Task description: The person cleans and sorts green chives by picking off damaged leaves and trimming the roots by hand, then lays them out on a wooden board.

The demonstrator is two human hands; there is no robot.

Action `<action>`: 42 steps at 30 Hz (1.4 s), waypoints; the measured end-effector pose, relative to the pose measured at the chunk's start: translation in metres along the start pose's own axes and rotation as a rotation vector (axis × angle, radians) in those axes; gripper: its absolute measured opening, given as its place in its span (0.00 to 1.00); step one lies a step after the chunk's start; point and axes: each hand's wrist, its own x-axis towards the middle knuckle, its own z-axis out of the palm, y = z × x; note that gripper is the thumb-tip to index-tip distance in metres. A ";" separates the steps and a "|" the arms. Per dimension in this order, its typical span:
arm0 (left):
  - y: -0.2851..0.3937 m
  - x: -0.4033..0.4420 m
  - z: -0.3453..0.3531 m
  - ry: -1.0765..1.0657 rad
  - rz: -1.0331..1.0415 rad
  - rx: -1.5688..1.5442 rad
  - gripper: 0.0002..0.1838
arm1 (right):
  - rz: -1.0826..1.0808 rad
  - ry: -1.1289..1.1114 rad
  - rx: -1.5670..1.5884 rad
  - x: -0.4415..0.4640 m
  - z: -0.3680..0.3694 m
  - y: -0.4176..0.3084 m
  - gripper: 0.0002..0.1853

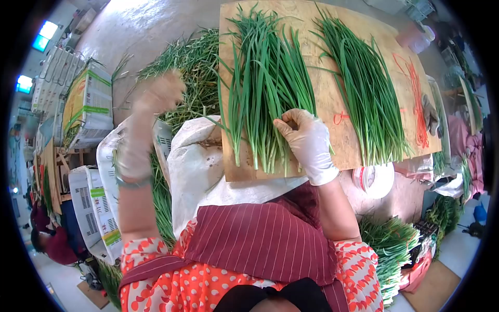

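Note:
A loose spread of garlic chives (pixel 267 88) lies at the left of the wooden board (pixel 325 130), pale stem ends towards me. My right hand (pixel 310 143), in a thin whitish glove, is over the right-hand stems of this spread. Its thumb and forefinger curl together on some chives, and the other fingers are partly hidden. My left hand (pixel 161 93) is raised left of the board, above a heap of leafy trimmings (pixel 200 67). Motion smears its fingers. A neater bunch of chives (pixel 366 93) lies farther right, with a red tie (pixel 340 118) by it.
Red ties (pixel 417 104) and a dark grey glove (pixel 430 115) lie at the board's right side. White crates (pixel 88 208) stand left, near another person (pixel 57 239). A white sack (pixel 195 171), a white tub (pixel 377 179) and more chives (pixel 390 249) are around me.

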 end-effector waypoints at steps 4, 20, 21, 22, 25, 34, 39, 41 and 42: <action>-0.044 -0.044 0.112 0.221 -0.262 0.033 0.35 | -0.028 0.071 0.066 -0.013 0.004 -0.008 0.09; -0.071 -0.007 0.178 0.522 0.209 0.485 0.52 | -0.225 0.345 -0.477 -0.003 -0.016 0.038 0.32; -0.070 -0.012 0.181 0.492 0.183 0.227 0.51 | -0.105 0.212 -0.537 -0.002 -0.018 0.032 0.41; -0.068 -0.018 0.184 0.455 0.157 -0.027 0.50 | 0.007 0.071 -0.607 0.000 -0.019 0.026 0.50; -0.060 -0.023 0.190 0.387 0.152 -0.308 0.46 | 0.203 -0.227 -0.432 0.009 -0.008 0.009 0.57; -0.052 -0.025 0.175 0.300 -0.068 -0.562 0.31 | 0.171 -0.062 -0.192 -0.002 0.019 0.021 0.57; -0.052 -0.014 0.174 0.375 -0.122 -0.783 0.26 | 0.477 -0.316 0.153 0.013 0.032 -0.031 0.49; -0.051 -0.007 0.159 0.379 -0.113 -0.869 0.23 | 0.352 -0.277 0.726 0.025 0.074 -0.009 0.42; -0.051 -0.004 0.147 0.403 -0.156 -0.938 0.22 | 0.360 -0.286 0.731 0.032 0.077 -0.023 0.34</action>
